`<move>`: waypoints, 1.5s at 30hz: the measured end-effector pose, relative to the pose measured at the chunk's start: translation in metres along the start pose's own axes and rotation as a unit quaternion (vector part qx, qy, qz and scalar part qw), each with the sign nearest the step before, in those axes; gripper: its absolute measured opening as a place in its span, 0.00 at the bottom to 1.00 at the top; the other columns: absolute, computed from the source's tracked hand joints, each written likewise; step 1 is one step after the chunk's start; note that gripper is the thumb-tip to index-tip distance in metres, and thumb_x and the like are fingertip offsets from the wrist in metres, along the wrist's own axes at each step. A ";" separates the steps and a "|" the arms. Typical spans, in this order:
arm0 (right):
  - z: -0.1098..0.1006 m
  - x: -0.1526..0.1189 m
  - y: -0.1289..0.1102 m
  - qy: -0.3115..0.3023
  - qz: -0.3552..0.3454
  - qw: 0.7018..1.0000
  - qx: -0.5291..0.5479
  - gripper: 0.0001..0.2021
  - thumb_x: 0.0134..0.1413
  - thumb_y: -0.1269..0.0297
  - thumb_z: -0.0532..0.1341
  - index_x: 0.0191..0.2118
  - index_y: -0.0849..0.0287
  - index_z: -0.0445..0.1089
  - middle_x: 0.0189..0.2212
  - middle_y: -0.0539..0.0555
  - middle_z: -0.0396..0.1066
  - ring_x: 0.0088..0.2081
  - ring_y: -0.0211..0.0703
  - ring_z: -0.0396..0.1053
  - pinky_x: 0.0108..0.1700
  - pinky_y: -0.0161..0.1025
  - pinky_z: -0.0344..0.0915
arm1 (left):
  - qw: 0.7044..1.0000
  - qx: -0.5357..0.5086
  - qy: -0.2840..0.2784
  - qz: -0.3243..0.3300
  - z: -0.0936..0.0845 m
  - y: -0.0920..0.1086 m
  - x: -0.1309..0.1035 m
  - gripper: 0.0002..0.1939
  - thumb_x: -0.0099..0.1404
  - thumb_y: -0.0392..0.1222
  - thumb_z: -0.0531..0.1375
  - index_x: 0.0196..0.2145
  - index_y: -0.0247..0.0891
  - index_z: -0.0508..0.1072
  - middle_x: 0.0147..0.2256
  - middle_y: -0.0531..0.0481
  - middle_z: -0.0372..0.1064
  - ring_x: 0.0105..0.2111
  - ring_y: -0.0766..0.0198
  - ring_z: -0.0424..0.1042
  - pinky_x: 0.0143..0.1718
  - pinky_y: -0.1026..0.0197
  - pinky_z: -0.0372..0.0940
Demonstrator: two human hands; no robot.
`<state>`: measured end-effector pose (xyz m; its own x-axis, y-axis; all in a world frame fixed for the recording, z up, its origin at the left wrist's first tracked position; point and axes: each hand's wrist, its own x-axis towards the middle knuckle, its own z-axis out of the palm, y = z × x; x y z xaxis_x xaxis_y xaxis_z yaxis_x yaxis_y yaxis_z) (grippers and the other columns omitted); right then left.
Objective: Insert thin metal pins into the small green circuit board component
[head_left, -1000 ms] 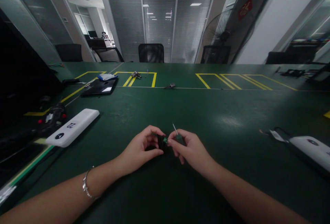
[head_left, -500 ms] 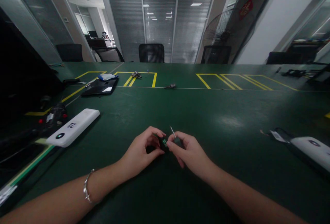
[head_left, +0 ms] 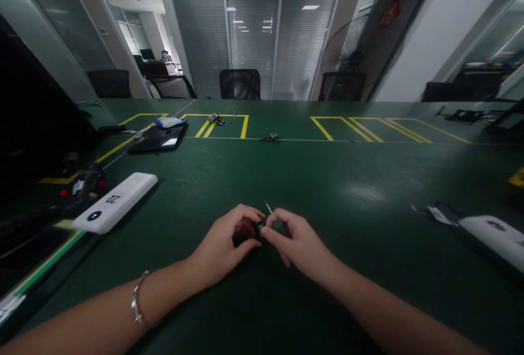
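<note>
At the near middle of the table, my left hand (head_left: 227, 238) pinches a small dark piece with green on it, like a circuit board (head_left: 259, 228). Most of that piece is hidden by the fingers. My right hand (head_left: 302, 241) is closed close beside it, fingertips against or very near the piece. A thin silver rod (head_left: 271, 211) sticks up and leftward out of the right hand's fingers. Its dark lower end lies within the grip, and its exact kind cannot be made out.
On the green table (head_left: 262, 175), a white power bank (head_left: 118, 202) lies left and another white power bank (head_left: 493, 235) right with a cable. Farther back are a black flat case (head_left: 158, 139), metal parts (head_left: 216, 119) and a small grey part (head_left: 270, 136). Yellow tape marks the far side.
Both hands stay together, the right one shifting slightly left. The silver rod leans a little farther left, and less of the green piece shows between the fingers.
</note>
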<state>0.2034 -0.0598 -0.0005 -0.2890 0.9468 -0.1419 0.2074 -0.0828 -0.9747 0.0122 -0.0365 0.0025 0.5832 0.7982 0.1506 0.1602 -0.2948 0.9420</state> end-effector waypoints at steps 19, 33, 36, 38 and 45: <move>0.001 0.002 0.003 0.010 0.005 1.000 0.010 0.11 0.55 0.56 0.62 0.35 0.57 0.63 0.23 0.43 0.62 0.15 0.28 0.58 0.15 0.26 0.54 | 0.992 -0.114 -0.040 -0.024 0.000 0.006 0.003 0.22 0.63 0.27 0.59 0.54 0.41 0.64 0.50 0.45 0.69 0.51 0.55 0.68 0.51 0.51 0.62; 0.008 -0.004 0.003 0.046 -0.016 0.998 -0.029 0.09 0.58 0.60 0.59 0.43 0.55 0.63 0.34 0.50 0.65 0.22 0.32 0.61 0.15 0.26 0.59 | 0.998 -0.063 -0.030 -0.010 0.000 0.007 0.002 0.21 0.62 0.25 0.56 0.51 0.41 0.65 0.49 0.46 0.70 0.50 0.56 0.70 0.50 0.53 0.64; 0.009 -0.005 0.002 0.055 -0.034 0.997 -0.044 0.08 0.58 0.63 0.59 0.44 0.56 0.64 0.35 0.51 0.67 0.23 0.32 0.63 0.16 0.27 0.59 | 0.999 -0.021 -0.025 0.007 0.001 0.008 0.002 0.22 0.60 0.24 0.56 0.51 0.40 0.65 0.48 0.47 0.70 0.49 0.58 0.70 0.51 0.55 0.64; 0.010 -0.006 0.001 0.062 -0.042 0.996 -0.055 0.08 0.58 0.65 0.59 0.44 0.56 0.64 0.36 0.51 0.68 0.22 0.31 0.63 0.17 0.28 0.58 | 1.000 0.019 -0.013 0.014 0.003 0.007 0.002 0.22 0.59 0.24 0.56 0.50 0.40 0.66 0.46 0.48 0.70 0.46 0.59 0.71 0.49 0.56 0.65; 0.014 -0.003 0.001 0.075 -0.055 0.995 -0.035 0.11 0.56 0.71 0.57 0.45 0.56 0.60 0.39 0.52 0.69 0.25 0.34 0.67 0.20 0.30 0.59 | 0.994 0.103 0.030 0.038 0.013 0.005 0.002 0.23 0.58 0.25 0.56 0.50 0.43 0.66 0.42 0.50 0.69 0.37 0.62 0.70 0.41 0.59 0.67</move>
<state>0.1913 -0.0673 -0.0034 -0.1711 0.9853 -0.0027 0.2482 0.0404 -0.9679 0.0244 -0.0431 0.0042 0.5523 0.7976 0.2423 0.2801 -0.4513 0.8472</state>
